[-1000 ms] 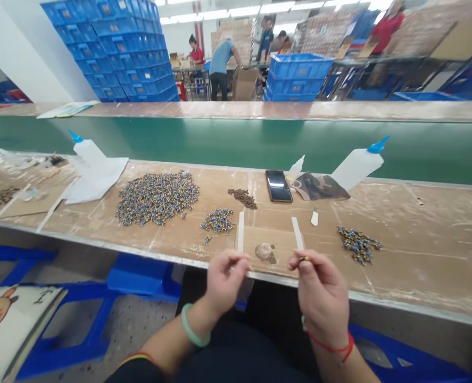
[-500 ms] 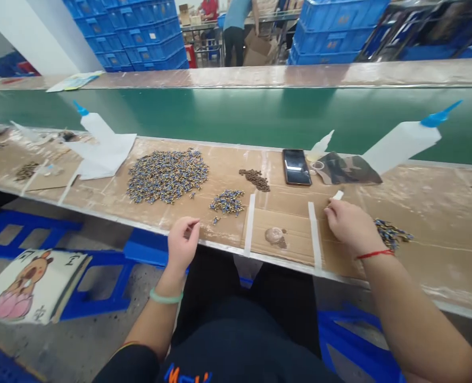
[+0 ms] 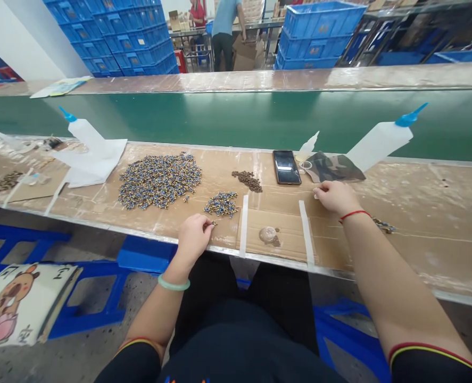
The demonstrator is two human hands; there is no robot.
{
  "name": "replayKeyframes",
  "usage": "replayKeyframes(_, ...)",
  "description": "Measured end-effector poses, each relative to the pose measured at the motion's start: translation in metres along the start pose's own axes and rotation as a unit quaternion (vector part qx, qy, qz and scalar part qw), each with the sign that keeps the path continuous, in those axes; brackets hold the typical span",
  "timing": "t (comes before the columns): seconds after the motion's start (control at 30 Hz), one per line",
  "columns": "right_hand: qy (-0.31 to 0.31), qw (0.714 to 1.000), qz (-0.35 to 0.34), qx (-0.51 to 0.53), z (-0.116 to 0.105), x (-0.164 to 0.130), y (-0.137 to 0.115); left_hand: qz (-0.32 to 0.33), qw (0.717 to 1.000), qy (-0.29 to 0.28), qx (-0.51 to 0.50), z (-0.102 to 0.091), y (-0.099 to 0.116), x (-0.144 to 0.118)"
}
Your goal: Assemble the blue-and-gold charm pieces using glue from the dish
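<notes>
My left hand (image 3: 196, 233) is at the table's front edge, thumb and forefinger pinched at a tiny blue-and-gold piece (image 3: 214, 223). Just beyond it lies a small heap of such pieces (image 3: 221, 204), with a much larger heap (image 3: 159, 180) to the left. My right hand (image 3: 337, 197) is low over the table, fingers closed around a small white object mostly hidden by them. Between the hands, a cardboard pad (image 3: 294, 242) held by white tape strips bears a round whitish blob (image 3: 267, 234). Small brown pieces (image 3: 247, 181) lie behind it.
A phone (image 3: 287, 167) lies behind the pad, beside a dark sheet (image 3: 331, 167) and a white squeeze bottle (image 3: 379, 146). Another bottle (image 3: 86, 133) stands left on white sheets. More pieces (image 3: 383, 226) lie partly behind my right wrist. A green belt (image 3: 228, 119) runs behind.
My left hand has moved right to a loose piece beside the small heap. My right hand has drawn towards the phone and dark sheet, its white object now mostly covered. The view has shifted slightly.
</notes>
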State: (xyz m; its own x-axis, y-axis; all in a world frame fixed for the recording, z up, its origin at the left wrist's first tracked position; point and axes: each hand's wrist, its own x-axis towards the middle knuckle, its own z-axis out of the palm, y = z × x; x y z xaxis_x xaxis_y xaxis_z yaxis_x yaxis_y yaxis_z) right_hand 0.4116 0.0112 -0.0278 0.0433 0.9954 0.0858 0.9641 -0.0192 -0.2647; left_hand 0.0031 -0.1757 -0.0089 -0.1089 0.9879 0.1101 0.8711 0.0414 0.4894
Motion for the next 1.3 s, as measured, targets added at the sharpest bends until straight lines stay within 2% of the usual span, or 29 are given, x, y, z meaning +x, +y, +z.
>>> replayKeyframes(0.13, -0.022, 0.999, 0.027, 0.000, -0.004, 0.000, -0.002, 0.010, 1.000, -0.006, -0.009, -0.003, -0.003, 0.002)
replayKeyframes(0.3, 0.024, 0.997, 0.065, -0.017, -0.002, 0.002, -0.011, -0.003, 1.000, 0.018, -0.007, -0.004, -0.010, 0.003)
replayKeyframes(0.4, 0.056, 0.994, 0.093, -0.011, 0.003, 0.004, -0.018, 0.014, 0.999, 0.048, -0.008, -0.005, -0.015, 0.011)
replayKeyframes(0.5, 0.084, 0.990, 0.113, 0.004, 0.010, 0.002, -0.025, 0.048, 0.997, 0.054, -0.015, -0.007, -0.013, 0.039)
replayKeyframes(0.6, 0.110, 0.987, 0.119, 0.025, 0.013, -0.004, -0.031, 0.046, 0.999, -0.005, 0.008, -0.005, 0.001, 0.087)
replayKeyframes(0.73, 0.150, 0.982, 0.093, 0.063, 0.006, -0.006, -0.039, 0.050, 0.998, -0.026, 0.027, 0.007, 0.027, 0.151)
replayKeyframes(0.83, 0.185, 0.977, 0.062, 0.091, -0.002, -0.002, -0.045, 0.025, 0.998, -0.041, 0.050, 0.015, 0.042, 0.177)
replayKeyframes(1.03, 0.221, 0.968, 0.030, 0.114, -0.010, -0.009, -0.047, -0.034, 0.993, -0.056, 0.096, 0.023, 0.053, 0.191)
replayKeyframes(1.2, 0.249, 0.957, -0.027, 0.148, -0.019, -0.047, -0.039, -0.058, 0.991, -0.070, 0.100, 0.030, 0.056, 0.192)
replayKeyframes(1.3, 0.285, 0.941, -0.073, 0.170, -0.028, -0.070, -0.039, -0.057, 0.992, -0.083, 0.081, 0.025, 0.062, 0.188)
